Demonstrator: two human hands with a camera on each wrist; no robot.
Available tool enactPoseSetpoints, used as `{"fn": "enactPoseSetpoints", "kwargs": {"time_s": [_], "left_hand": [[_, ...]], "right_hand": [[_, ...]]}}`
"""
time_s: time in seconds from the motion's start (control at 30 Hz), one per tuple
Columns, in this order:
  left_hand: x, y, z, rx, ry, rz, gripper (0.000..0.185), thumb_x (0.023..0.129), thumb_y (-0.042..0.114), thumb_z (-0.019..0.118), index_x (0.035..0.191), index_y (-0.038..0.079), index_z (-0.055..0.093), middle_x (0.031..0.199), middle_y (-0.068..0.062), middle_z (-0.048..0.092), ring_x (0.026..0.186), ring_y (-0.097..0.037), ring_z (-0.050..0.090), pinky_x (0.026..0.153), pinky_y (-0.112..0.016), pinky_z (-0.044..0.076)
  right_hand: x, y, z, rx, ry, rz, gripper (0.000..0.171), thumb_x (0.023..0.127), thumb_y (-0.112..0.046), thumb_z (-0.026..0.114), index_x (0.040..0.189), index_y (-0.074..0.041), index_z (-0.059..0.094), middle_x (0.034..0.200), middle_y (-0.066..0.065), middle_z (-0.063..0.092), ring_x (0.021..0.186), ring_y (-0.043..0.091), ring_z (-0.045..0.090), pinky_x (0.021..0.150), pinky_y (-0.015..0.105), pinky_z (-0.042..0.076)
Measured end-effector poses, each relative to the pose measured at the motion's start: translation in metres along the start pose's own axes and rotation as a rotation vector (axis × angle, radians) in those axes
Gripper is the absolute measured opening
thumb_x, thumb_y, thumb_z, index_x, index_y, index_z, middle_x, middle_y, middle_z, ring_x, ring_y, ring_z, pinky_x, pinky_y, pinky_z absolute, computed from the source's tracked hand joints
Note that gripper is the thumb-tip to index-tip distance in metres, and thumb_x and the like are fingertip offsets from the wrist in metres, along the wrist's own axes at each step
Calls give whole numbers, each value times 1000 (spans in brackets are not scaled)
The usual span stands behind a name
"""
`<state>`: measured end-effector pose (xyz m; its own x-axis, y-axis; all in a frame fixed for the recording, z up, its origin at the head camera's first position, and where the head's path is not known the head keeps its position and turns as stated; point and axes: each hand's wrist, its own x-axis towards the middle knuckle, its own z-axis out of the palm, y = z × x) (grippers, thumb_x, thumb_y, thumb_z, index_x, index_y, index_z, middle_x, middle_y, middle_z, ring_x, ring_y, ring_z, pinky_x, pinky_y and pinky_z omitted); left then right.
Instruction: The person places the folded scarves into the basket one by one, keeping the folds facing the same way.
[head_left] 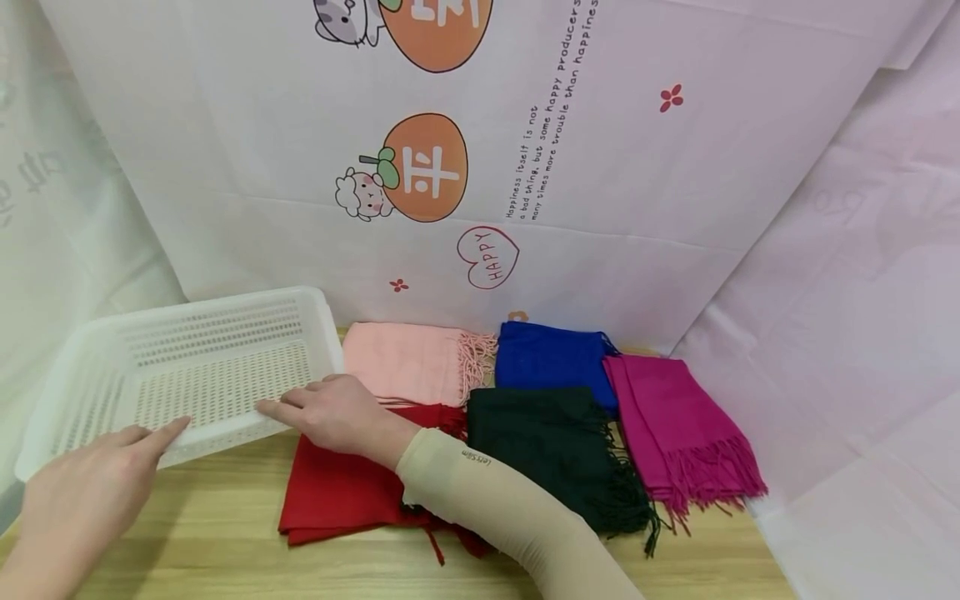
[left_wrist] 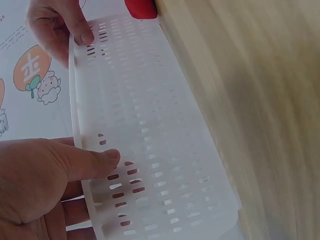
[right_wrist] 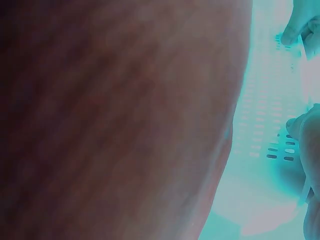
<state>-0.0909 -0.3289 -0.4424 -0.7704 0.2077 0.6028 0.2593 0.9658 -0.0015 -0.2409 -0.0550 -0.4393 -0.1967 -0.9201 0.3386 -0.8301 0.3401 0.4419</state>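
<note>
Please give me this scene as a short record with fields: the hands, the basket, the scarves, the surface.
left hand: left hand holds the near wall of the white perforated plastic basket, thumb on its outer face
right hand: right hand holds the same wall further right
basket state: tilted, nothing seen inside
scarves: folded pink scarf, red scarf, blue scarf, dark green scarf, magenta scarf
surface: light wooden table
backdrop: printed white cloth
</note>
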Motion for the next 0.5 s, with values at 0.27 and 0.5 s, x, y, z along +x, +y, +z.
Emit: {"fn": "enactPoseSetpoints", "kwargs": {"time_s": [0.27, 0.5], "left_hand": [[8, -6, -1, 4, -4, 6, 55, 72, -16, 67, 120, 7, 80, 72, 1, 60, 55, -6, 32, 42, -27, 24], [10, -13, 2, 1, -21, 9, 57, 68, -20, 71, 119, 4, 79, 82, -10, 73, 60, -29, 63, 42, -28, 30]], "right_hand": [[1, -6, 4, -33, 41, 9, 45, 115, -19, 51, 154, -34, 67, 130, -18, 77, 96, -1, 75, 64, 17, 50], [4, -10, 3, -47, 51, 14, 45, 114, -18, 50, 152, -33, 68, 127, -17, 78, 95, -1, 76, 64, 17, 52]]}}
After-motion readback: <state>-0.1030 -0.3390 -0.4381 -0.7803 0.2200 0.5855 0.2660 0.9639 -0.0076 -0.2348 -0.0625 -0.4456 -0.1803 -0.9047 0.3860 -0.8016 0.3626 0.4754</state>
